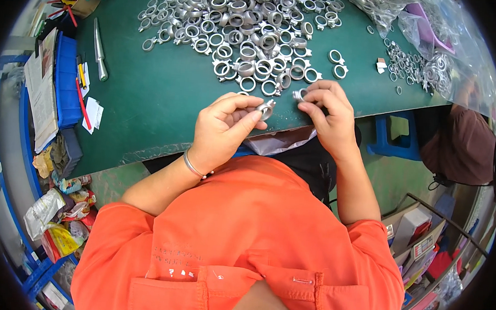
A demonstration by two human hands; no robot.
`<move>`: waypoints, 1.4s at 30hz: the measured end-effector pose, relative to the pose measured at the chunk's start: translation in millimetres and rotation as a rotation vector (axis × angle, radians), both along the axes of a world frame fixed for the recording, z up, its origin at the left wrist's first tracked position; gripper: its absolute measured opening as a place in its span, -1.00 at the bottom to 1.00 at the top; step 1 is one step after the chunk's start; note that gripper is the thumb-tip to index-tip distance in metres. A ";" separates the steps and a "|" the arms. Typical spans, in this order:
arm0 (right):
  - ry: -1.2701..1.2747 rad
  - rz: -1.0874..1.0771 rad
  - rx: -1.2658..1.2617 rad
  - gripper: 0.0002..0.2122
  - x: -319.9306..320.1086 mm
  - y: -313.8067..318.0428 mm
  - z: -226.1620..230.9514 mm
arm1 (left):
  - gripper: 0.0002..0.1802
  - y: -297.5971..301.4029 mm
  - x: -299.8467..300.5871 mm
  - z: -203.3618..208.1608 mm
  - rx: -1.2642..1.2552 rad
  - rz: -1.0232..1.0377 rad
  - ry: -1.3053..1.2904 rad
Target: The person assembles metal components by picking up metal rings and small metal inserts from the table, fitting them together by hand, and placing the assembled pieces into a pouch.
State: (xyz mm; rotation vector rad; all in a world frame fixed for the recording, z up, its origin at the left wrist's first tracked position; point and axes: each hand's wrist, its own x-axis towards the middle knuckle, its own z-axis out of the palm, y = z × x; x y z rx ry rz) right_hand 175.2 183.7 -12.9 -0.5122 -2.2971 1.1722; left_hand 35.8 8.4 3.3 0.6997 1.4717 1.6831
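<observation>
Between the thumb and fingers of my left hand (222,125) is a silver metal ring clamp (266,109), held just above the near edge of the green table. My right hand (330,113) pinches a second ring clamp (299,95) a little to the right, apart from the first. Right beyond both hands spreads a large heap of similar metal ring clamps (248,53), each with a small lug on its rim. A few of them lie singly at the heap's right side.
On the green table (149,105), a long metal tool (100,50) and a blue tray (68,84) lie left. Smaller rings (409,67) and clear plastic bags (466,60) are at right. Beside the table stand a blue stool (395,141) and another person's arm (463,102).
</observation>
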 end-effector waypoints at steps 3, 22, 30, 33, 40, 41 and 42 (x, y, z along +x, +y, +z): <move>0.107 0.085 -0.481 -0.92 9.8 -7.5 1.3 | -0.79 -1.1 -3.4 -2.8 -0.021 0.023 -0.004; 0.008 0.064 -0.647 -0.76 17.9 -42.5 8.8 | -0.80 1.6 5.1 -8.5 0.073 -0.027 0.354; 0.332 0.144 -0.846 -0.57 10.1 -49.3 -1.5 | -0.57 -3.4 -19.1 -4.8 -0.096 0.016 0.976; 0.236 0.120 -0.741 -0.62 13.9 -48.7 3.8 | -0.48 -3.6 -25.0 -4.8 -0.257 -0.003 1.075; -0.054 0.297 0.126 -0.76 30.4 -20.8 19.5 | -0.48 0.6 -21.4 -5.6 -0.212 -0.035 1.089; -0.062 0.224 0.185 -0.75 30.4 -15.1 16.2 | -0.48 1.4 -21.8 -7.2 -0.212 -0.030 1.091; -0.056 0.143 0.291 -0.78 27.4 -7.8 12.8 | -0.48 2.8 -21.1 -10.2 -0.208 -0.043 1.116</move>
